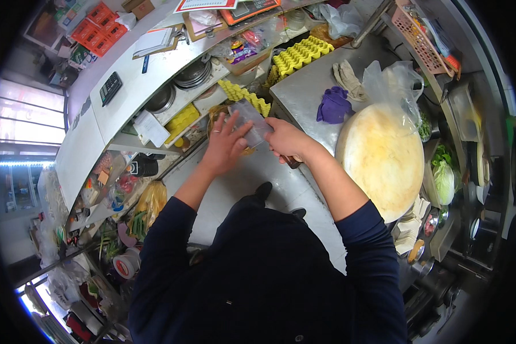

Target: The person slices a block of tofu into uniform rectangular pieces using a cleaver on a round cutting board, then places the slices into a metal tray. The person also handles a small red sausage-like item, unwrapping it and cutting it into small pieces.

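Cleaver [260,127] held above the floor [315,223], right hand [285,139] wrapped round the dark handle [293,163]; left hand [221,150], fingers spread, overlaps it, contact unclear. Likely blade-heavy, stiff, sharp: hold by the handle, avoiding the edge.

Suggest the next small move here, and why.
I'd probably draw the left grip back from the cleaver before shifting it: the left fingers are spread across the broad blade, though I can't tell if they touch it, and the right grip already holds the handle.
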Motion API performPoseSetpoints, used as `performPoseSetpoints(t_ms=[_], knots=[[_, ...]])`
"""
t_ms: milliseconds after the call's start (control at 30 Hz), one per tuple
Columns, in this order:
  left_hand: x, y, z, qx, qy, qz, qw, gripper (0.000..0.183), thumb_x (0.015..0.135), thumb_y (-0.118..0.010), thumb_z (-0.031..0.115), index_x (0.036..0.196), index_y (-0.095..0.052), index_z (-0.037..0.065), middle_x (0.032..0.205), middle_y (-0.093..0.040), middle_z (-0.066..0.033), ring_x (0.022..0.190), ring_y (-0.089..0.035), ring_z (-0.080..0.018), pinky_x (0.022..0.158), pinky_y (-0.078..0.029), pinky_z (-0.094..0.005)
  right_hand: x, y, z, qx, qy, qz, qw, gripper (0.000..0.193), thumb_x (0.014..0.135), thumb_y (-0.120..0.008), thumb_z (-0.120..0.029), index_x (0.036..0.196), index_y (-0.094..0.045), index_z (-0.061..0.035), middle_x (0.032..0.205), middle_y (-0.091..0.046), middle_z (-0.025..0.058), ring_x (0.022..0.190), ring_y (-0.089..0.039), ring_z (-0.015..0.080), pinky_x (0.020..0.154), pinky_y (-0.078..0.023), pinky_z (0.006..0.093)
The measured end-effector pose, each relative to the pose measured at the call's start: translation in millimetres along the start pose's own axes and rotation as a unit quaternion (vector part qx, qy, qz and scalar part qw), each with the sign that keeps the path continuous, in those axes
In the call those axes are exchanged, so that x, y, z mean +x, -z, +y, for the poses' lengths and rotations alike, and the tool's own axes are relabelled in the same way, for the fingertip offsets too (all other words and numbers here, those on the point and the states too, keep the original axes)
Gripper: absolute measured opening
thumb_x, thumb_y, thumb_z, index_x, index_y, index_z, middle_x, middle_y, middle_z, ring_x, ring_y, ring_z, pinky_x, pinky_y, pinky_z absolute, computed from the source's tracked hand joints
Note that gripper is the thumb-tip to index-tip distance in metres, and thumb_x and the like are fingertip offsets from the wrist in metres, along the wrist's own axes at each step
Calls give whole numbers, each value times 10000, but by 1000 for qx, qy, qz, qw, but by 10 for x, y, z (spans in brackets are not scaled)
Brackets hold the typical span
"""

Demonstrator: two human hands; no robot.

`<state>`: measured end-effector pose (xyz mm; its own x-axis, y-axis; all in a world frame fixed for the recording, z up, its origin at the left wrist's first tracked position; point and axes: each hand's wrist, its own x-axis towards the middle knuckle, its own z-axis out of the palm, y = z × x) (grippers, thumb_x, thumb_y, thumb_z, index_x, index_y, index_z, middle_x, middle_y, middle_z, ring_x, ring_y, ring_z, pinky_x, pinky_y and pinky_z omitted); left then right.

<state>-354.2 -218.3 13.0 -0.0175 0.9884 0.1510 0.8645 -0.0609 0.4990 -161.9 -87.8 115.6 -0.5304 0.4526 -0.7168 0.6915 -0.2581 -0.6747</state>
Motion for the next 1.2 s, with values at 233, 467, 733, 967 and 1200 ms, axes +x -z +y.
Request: performPoseSetpoints(t_ms=[233,467,733,967,1200], knots=[[327,31,-578,84,21,24,996,433,1100,-439,384,1462,-625,238,1645,-388,-175,1476,-317,-543,1223,-275,-591,-245,225,252,48,28,-19,998,616,1031,-558,-143,1617,-371,-105,773,-547,22,560,-506,104,456,-473,285],[546,-101,-980,20,17,82,996,426,1102,-464,373,1319,-718,109,1483,-552,-236,1416,-457,-439,1224,-296,-531,-1071,442,1757,210,78,160,961,625,1040,-620,-205,1620,-390,-163,706,-503,-13,514,-462,78,436,-417,267],[573,-227,-1420,-33,122,31,992,425,1104,-502,351,1179,-717,-8,1218,-683,-242,1133,-639,-413,1012,-483,-471,-2632,63,3898,237,-88,609,752,683,1023,-615,-166,1640,-334,-82,622,-567,20,450,-457,100,409,-383,296],[554,-355,-1431,-38,111,-39,992,475,1120,-471,364,1216,-678,-52,1220,-685,-249,1156,-633,-409,1029,-471,-440,-2718,-97,4359,271,-75,648,708,711,988,-707,-155,1628,-398,-152,601,-440,-49,459,-385,68,415,-357,281],[503,-527,-1356,-76,184,-99,975,484,1112,-494,378,1216,-689,-53,1237,-694,-226,1173,-647,-358,1040,-473,-396,-1997,-448,3508,74,-77,532,840,776,983,-734,-266,1645,-333,-317,713,-621,216,710,-681,378,721,-543,446]])
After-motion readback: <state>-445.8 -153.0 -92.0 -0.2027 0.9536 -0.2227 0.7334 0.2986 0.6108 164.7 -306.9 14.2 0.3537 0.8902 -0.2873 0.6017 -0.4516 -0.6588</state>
